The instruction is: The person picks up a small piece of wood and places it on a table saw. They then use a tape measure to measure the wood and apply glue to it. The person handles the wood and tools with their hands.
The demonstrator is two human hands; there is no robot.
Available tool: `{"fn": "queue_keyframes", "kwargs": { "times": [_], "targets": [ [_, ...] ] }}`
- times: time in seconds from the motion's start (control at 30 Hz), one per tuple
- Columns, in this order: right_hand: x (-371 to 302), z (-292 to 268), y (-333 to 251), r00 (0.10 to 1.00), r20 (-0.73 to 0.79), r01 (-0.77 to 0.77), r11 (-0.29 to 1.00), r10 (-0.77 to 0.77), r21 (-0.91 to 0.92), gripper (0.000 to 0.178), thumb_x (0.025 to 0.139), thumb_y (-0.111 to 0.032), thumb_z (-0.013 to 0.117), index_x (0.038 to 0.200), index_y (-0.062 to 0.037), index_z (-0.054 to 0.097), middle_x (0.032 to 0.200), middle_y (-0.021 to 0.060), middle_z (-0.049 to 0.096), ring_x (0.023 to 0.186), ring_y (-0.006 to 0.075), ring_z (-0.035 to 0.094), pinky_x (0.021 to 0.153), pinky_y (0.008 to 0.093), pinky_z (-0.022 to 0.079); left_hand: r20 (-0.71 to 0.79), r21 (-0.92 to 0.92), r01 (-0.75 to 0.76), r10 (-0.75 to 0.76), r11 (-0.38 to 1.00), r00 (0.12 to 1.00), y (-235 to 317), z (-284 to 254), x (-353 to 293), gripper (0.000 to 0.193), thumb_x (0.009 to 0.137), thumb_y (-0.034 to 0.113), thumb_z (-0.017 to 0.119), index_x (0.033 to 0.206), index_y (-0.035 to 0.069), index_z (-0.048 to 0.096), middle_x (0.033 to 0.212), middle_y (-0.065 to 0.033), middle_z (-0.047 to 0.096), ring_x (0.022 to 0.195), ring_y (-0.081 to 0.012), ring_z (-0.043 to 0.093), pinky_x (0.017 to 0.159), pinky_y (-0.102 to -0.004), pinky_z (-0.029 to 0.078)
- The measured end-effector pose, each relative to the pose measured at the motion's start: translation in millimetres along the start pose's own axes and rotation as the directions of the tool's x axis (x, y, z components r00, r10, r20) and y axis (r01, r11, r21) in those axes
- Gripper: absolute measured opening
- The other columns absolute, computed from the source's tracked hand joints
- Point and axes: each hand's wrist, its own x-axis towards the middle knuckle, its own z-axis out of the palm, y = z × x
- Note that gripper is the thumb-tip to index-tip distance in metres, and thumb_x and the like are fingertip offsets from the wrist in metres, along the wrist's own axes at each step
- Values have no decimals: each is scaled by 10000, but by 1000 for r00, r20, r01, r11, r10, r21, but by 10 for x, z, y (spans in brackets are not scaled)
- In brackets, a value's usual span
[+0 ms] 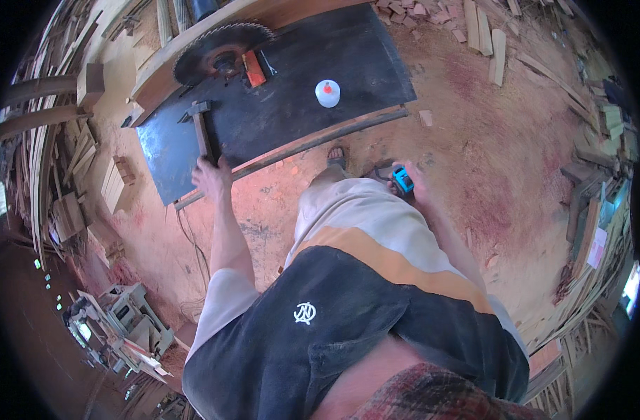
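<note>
My left hand [213,179] is at the near left edge of a black saw table [292,77], its fingers spread. Just beyond it lies a hammer [201,129], the handle end reaching toward my thumb; whether they touch I cannot tell. Low beside my right thigh, my right hand [422,185] is closed around a small blue and black tape measure [403,179]. A large circular saw blade [194,57] stands at the table's far side, with a red block [253,68] next to it. A white bottle [327,95] with a red tip stands on the right half.
Cut wood blocks [115,183] lie on the dusty floor at left, and planks [484,35] at far right. Stacked timber lines both sides. A machine [127,318] stands at lower left. A cable [192,238] hangs from the table's near left corner.
</note>
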Motion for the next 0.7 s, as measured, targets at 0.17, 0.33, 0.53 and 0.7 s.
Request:
{"fn": "queue_keyframes", "kwargs": {
  "times": [0.17, 0.33, 0.53, 0.7],
  "targets": [
    [51, -14, 103, 997, -66, -50, 999, 50, -5, 434, 1086, -467, 571, 1264, -73, 605, 989, 76, 675, 834, 181, 705, 669, 327, 577, 192, -43, 61, -52, 997, 980, -455, 165, -139, 548, 928, 281, 677, 1371, 30, 473, 1303, -264, 602, 1243, -459, 583, 1024, -563, 471],
    [102, -394, 131, 991, -95, -93, 995, 89, -40, 429, 1076, -505, 575, 1218, -103, 624, 986, 62, 688, 825, 177, 705, 692, 329, 585, 312, -151, 110, -59, 982, 948, -434, 302, -218, 474, 896, 268, 634, 1261, -8, 510, 1186, -289, 665, 1170, -502, 638, 976, -548, 501],
    [-267, -1672, 339, 927, -371, -93, 990, 49, -102, 483, 1017, -598, 624, 1135, -130, 653, 944, 26, 675, 786, 135, 681, 642, 311, 551, 535, -711, 350, 146, 610, 832, -264, 400, -1246, 275, 794, 96, 664, 1035, 61, 536, 859, -58, 567, 803, -188, 603, 705, -378, 498],
    [-970, -2896, 833, 820, -571, -100, 993, 45, -65, 513, 969, -662, 648, 1049, -155, 658, 881, 15, 656, 724, 127, 644, 610, 320, 523, 606, -463, 225, 121, 857, 786, -225, -148, -2623, 281, 778, 82, 664, 1010, 47, 510, 831, -79, 553, 785, -205, 614, 689, -387, 519]
  ]
}}
